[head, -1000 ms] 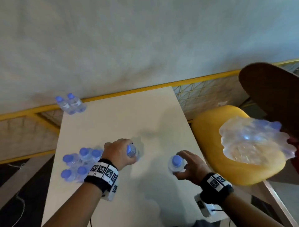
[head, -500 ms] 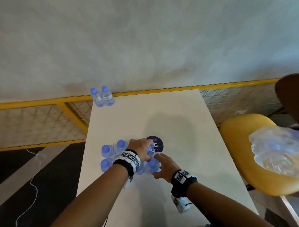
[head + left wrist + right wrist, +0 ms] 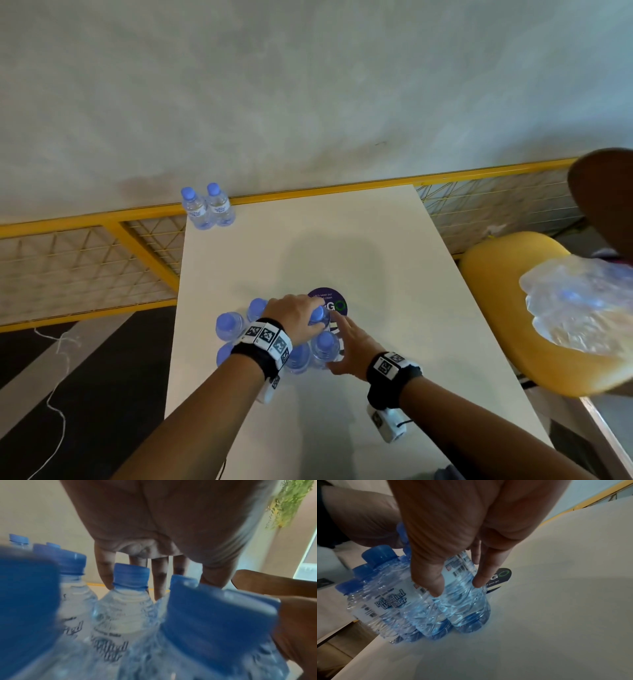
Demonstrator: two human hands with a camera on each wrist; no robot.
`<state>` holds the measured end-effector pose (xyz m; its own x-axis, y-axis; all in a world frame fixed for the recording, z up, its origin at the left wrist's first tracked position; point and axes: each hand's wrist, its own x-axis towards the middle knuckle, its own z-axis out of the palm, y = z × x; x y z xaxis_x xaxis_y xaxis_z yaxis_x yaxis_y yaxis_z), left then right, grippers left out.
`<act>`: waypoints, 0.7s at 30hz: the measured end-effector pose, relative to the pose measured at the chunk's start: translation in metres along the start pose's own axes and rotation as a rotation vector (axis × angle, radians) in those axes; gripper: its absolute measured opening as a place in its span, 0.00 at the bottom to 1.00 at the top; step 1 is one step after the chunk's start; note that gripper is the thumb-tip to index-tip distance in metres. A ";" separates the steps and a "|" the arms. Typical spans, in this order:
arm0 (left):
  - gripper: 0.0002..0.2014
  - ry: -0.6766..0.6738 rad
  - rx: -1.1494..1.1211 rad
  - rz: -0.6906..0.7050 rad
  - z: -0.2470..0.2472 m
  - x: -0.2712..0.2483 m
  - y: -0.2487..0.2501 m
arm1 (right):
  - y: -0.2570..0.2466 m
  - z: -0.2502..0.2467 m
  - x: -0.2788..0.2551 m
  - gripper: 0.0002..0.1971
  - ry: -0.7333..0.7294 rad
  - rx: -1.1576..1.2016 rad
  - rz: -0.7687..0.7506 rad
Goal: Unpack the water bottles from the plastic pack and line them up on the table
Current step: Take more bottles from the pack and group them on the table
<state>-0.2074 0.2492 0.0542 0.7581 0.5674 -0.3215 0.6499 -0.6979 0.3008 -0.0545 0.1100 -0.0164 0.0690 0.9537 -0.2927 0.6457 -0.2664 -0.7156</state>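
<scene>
Left hand (image 3: pixel 297 317): over the far right of the cluster; fingers (image 3: pixel 105 568) curled down round the neck of one bottle (image 3: pixel 320 317), gripping it just under its blue cap.
Right hand (image 3: pixel 349 347): at the cluster's right side; fingers (image 3: pixel 479 580) straight and spread, thumb and one fingertip pressed against the walls of the two nearest bottles, closed round nothing.
Cluster (image 3: pixel 274 337): clear bottles with blue caps, upright, touching one another, directly under and left of both hands, near the counter's left edge; exact count hidden by the left wrist.
Near bottle (image 3: pixel 324 347): just this side of the gripped one, touching the right palm.
Labels: white, printed "Purified Water", plus barcodes, read in the right wrist view.
Sticker (image 3: pixel 334 303): round, dark purple with green ring, flat on the counter just beyond the fingers, partly covered by the left hand.
Counter (image 3: pixel 394 308): white, rectangular, long side running away from the person.
Pair (image 3: pixel 209 209): two upright bottles, touching, at the far left corner, well apart from the hands.
Wrap (image 3: pixel 579 305): crumpled clear plastic, well right of the hands, lying on a yellow chair (image 3: pixel 496 308) beside the counter.
Rail (image 3: pixel 102 219): yellow frame with wire mesh, beyond and left of the counter.
Wristbands: black, with square markers, one on each wrist.
</scene>
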 end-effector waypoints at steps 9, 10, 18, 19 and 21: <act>0.21 0.021 -0.125 0.007 0.005 -0.005 -0.002 | 0.000 -0.003 -0.001 0.58 -0.014 0.043 -0.016; 0.23 0.014 -0.128 -0.002 0.004 -0.006 -0.002 | 0.001 -0.005 -0.002 0.58 -0.022 0.024 -0.015; 0.20 0.227 -0.137 0.059 -0.033 0.003 0.073 | 0.051 -0.059 -0.057 0.22 0.143 0.211 0.154; 0.18 0.248 -0.158 0.103 -0.036 0.009 0.094 | 0.064 -0.071 -0.071 0.15 0.178 0.201 0.169; 0.14 0.238 -0.235 0.203 -0.035 0.024 0.140 | 0.094 -0.100 -0.104 0.07 0.236 0.185 0.231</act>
<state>-0.0969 0.1804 0.1195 0.8458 0.5329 -0.0259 0.4594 -0.7027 0.5433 0.0747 0.0001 0.0099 0.3836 0.8658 -0.3211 0.4459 -0.4782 -0.7566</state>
